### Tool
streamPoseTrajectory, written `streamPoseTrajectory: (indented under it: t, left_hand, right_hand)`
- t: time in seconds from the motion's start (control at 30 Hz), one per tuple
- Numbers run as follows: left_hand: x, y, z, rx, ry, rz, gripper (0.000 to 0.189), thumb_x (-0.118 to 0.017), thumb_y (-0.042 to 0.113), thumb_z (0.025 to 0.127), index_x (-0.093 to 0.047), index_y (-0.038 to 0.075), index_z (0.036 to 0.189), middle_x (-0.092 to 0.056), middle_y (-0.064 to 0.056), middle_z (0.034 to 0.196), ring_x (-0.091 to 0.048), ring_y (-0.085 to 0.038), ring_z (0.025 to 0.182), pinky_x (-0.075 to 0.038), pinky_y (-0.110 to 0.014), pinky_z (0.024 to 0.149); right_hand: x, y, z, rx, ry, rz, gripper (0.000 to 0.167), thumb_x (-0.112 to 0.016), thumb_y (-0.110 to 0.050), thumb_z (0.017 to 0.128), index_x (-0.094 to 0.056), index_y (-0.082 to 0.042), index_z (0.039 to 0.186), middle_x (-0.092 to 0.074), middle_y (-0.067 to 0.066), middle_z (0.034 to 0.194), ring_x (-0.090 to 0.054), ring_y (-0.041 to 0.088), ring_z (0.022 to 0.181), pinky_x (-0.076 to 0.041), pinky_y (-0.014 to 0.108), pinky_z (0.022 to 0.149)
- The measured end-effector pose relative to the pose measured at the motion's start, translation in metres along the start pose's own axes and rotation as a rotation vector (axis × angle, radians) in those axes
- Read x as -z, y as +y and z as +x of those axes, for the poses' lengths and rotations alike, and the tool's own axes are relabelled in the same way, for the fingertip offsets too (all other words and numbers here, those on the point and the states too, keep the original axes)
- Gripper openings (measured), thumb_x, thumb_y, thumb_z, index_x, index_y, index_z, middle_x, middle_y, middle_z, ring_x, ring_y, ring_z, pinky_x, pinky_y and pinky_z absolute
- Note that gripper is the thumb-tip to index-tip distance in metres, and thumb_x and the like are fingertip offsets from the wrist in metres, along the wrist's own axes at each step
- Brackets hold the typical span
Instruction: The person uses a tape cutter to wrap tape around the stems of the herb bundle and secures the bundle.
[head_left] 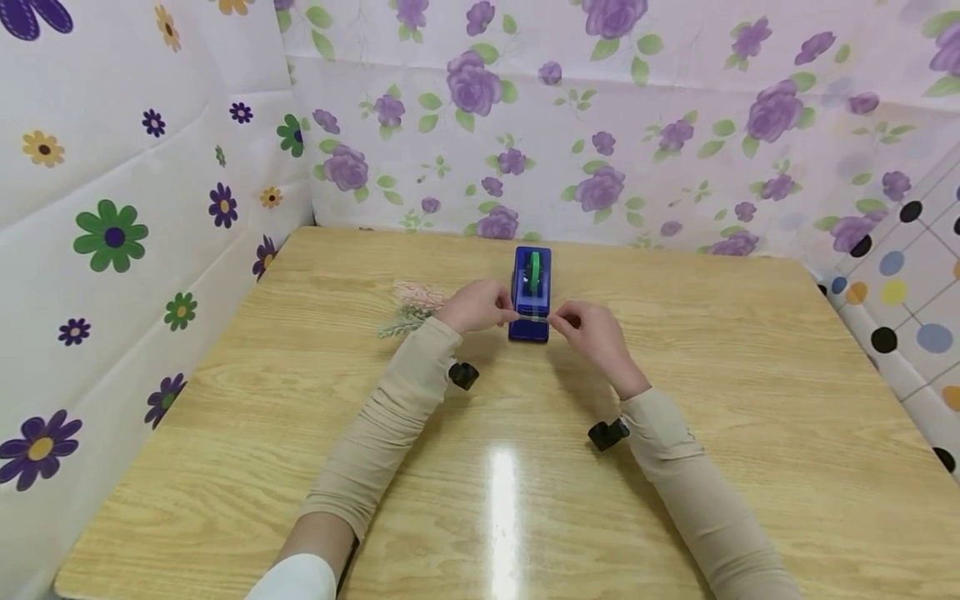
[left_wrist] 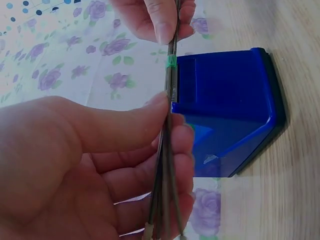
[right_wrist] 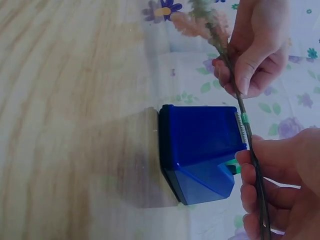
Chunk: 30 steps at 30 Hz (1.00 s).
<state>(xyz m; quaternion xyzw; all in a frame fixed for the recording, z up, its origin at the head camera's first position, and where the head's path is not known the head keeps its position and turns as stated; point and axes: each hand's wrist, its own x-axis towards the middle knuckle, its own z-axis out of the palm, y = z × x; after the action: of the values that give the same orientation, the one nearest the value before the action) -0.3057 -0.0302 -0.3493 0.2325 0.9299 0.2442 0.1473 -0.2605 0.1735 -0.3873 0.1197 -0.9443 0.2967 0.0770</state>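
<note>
A bunch of thin-stemmed flower sprigs (right_wrist: 200,21), pink and pale green, lies across the front of a blue tape dispenser (head_left: 529,330). My left hand (head_left: 476,307) pinches the stems (left_wrist: 168,135) on the flower side, thumb against fingers. Farther along them, right of the dispenser in the head view, my right hand (head_left: 596,333) grips the same stems between thumb and fingers. Between the hands a band of green tape (right_wrist: 245,118) circles the stems, close by the dispenser's serrated cutter (right_wrist: 241,128). A green tape roll (head_left: 535,273) sits inside the dispenser.
Under everything is a wood-grain table (head_left: 480,400). Flower-printed cloth (head_left: 600,125) hangs behind it and along the left side; a dotted cloth (head_left: 915,308) is at the right. Small black wrist cameras (head_left: 463,375) stick out from the beige sleeves (head_left: 390,417).
</note>
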Motion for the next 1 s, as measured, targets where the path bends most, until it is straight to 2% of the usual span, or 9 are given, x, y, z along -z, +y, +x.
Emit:
streamPoseTrajectory:
  t: [0.13, 0.23, 0.4, 0.53, 0.63, 0.83, 1.0]
  left_hand:
    - [-0.003, -0.001, -0.001, 0.009, 0.000, 0.007, 0.022, -0.061, 0.026, 0.096, -0.066, 0.007, 0.085, -0.069, -0.007, 0.084, -0.049, -0.013, 0.064, -0.039, -0.025, 0.061]
    - [-0.005, -0.001, -0.001, -0.004, -0.005, 0.018, 0.020, -0.061, 0.024, 0.096, -0.063, 0.009, 0.083, -0.068, -0.006, 0.081, -0.053, -0.013, 0.063, -0.040, -0.025, 0.060]
    - [-0.005, 0.001, -0.001, -0.060, -0.012, 0.027, 0.014, -0.061, 0.019, 0.096, -0.061, 0.008, 0.088, -0.071, -0.011, 0.085, -0.056, -0.015, 0.065, -0.040, -0.025, 0.060]
    - [-0.003, 0.003, -0.004, -0.084, -0.025, 0.046, 0.013, -0.062, 0.017, 0.095, -0.059, 0.008, 0.087, -0.068, -0.009, 0.084, -0.055, -0.016, 0.068, -0.039, -0.025, 0.062]
    - [0.002, 0.006, -0.009, -0.124, -0.068, 0.090, 0.014, -0.063, 0.015, 0.094, -0.058, 0.008, 0.083, -0.064, -0.004, 0.079, -0.055, -0.015, 0.069, -0.040, -0.024, 0.065]
    - [0.013, 0.017, -0.027, -0.198, -0.224, 0.162, 0.016, -0.063, 0.013, 0.094, -0.057, 0.010, 0.080, -0.066, -0.004, 0.077, -0.054, -0.013, 0.065, -0.040, -0.024, 0.062]
    - [0.016, 0.021, -0.033, -0.184, -0.285, 0.155, 0.015, -0.058, 0.015, 0.097, -0.058, 0.007, 0.084, -0.070, -0.008, 0.079, -0.054, -0.013, 0.066, -0.038, -0.023, 0.062]
  right_hand:
    - [-0.001, 0.000, 0.000, -0.006, -0.016, 0.012, 0.022, -0.060, -0.022, 0.097, -0.071, -0.003, 0.095, -0.071, 0.012, 0.089, -0.060, 0.022, 0.079, -0.046, 0.032, 0.071]
    - [-0.001, 0.000, 0.000, -0.022, -0.057, 0.034, 0.026, -0.057, -0.026, 0.098, -0.069, -0.003, 0.095, -0.069, 0.012, 0.085, -0.059, 0.020, 0.074, -0.045, 0.030, 0.066]
    - [-0.001, 0.002, 0.000, -0.041, -0.087, 0.050, 0.039, -0.049, -0.030, 0.102, -0.070, 0.000, 0.089, -0.067, 0.015, 0.078, -0.050, 0.017, 0.062, -0.039, 0.028, 0.059]
    - [0.001, 0.002, -0.001, -0.005, -0.107, 0.033, 0.040, -0.050, -0.027, 0.102, -0.067, 0.000, 0.079, -0.055, 0.007, 0.062, -0.040, 0.014, 0.054, -0.033, 0.027, 0.055]
    - [0.008, 0.001, -0.004, 0.037, -0.193, 0.046, 0.038, -0.051, -0.027, 0.102, -0.065, -0.002, 0.076, -0.041, -0.003, 0.055, -0.034, 0.011, 0.050, -0.030, 0.025, 0.052]
    - [0.028, -0.007, -0.007, 0.117, -0.419, 0.081, 0.037, -0.054, -0.025, 0.100, -0.064, -0.006, 0.070, -0.045, -0.005, 0.056, -0.034, 0.009, 0.049, -0.030, 0.023, 0.051]
    - [0.034, -0.009, -0.005, 0.134, -0.515, 0.082, 0.036, -0.054, -0.025, 0.100, -0.065, -0.003, 0.073, -0.044, -0.005, 0.057, -0.036, 0.010, 0.051, -0.031, 0.024, 0.053]
